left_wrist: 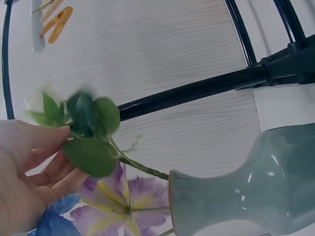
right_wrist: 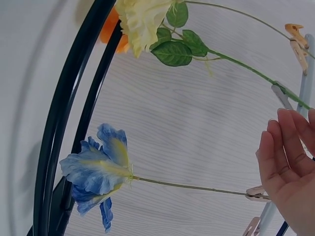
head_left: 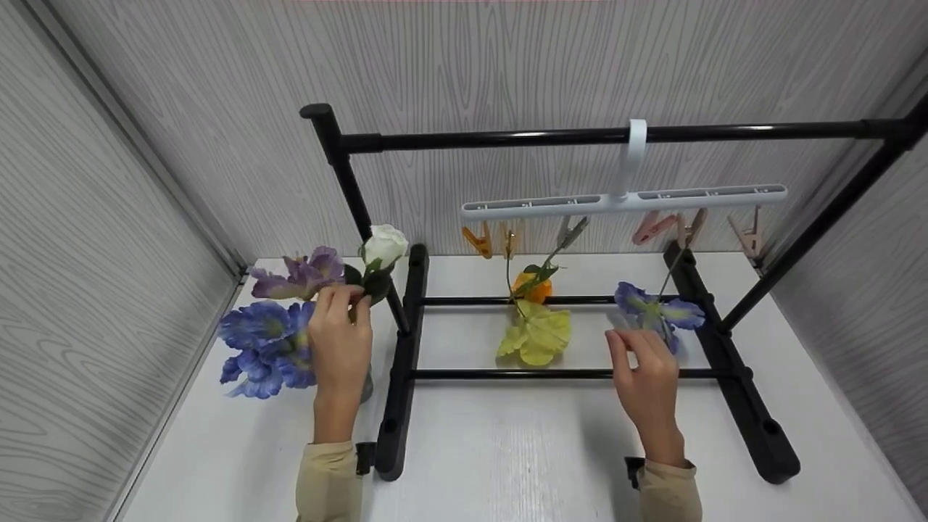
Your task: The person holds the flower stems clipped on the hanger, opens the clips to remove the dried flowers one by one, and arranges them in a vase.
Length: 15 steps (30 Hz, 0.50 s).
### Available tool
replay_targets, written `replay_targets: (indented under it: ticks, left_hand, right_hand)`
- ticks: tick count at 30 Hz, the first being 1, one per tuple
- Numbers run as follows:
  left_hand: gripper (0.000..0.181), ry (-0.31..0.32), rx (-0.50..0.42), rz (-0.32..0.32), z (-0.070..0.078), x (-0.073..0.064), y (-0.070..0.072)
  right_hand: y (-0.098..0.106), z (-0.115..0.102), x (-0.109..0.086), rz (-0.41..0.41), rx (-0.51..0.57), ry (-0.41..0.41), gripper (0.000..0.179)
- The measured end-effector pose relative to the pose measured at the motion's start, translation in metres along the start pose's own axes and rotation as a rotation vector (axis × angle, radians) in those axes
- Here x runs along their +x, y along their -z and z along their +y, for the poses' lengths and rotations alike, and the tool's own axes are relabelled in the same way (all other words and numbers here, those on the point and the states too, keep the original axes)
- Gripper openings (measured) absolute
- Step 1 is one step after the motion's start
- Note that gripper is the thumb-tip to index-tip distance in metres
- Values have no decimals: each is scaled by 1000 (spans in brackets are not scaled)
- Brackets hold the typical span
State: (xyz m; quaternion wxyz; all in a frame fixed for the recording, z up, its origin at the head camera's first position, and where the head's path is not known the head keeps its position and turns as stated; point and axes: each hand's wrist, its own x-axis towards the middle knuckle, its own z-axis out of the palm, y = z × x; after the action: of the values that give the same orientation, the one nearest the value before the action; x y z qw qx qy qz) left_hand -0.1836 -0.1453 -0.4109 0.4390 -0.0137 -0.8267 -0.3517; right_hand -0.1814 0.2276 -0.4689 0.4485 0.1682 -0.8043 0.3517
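Observation:
My left hand (head_left: 341,348) is at the white rose (head_left: 386,246), its thumb and fingertips pinching among the green leaves (left_wrist: 93,155) below the bloom. The rose's stem runs into the mouth of a pale green vase (left_wrist: 216,196). A purple flower (head_left: 301,277) and blue flowers (head_left: 264,348) stand beside that hand. My right hand (head_left: 647,370) is in the air with loosely bent fingers and holds nothing. Near it, a blue flower (head_left: 656,312) hangs head down from a clip (right_wrist: 257,193). A yellow flower (head_left: 538,335) and an orange flower (head_left: 535,287) also hang head down.
A white hanger (head_left: 623,204) hooks over the top bar (head_left: 507,138) of a black rack. Clips hang along it, including an orange clip (head_left: 478,241) and a pink clip (head_left: 750,235) without flowers. The rack's left foot (head_left: 400,406) stands beside the vase.

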Motion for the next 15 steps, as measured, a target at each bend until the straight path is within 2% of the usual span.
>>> replay_targets:
  ticks: [8,12,15]
  left_hand:
    - [5,-130,-14,92,9,-1,-3]
    - [5,-179,-31,99,16,-2,-4]
    - [4,-206,-39,95,19,-4,-5]
  right_hand:
    - [1,5,0,33,-4,-54,6]
    - [5,13,0,81,19,-136,16]
    - [8,23,-2,95,63,-238,27]
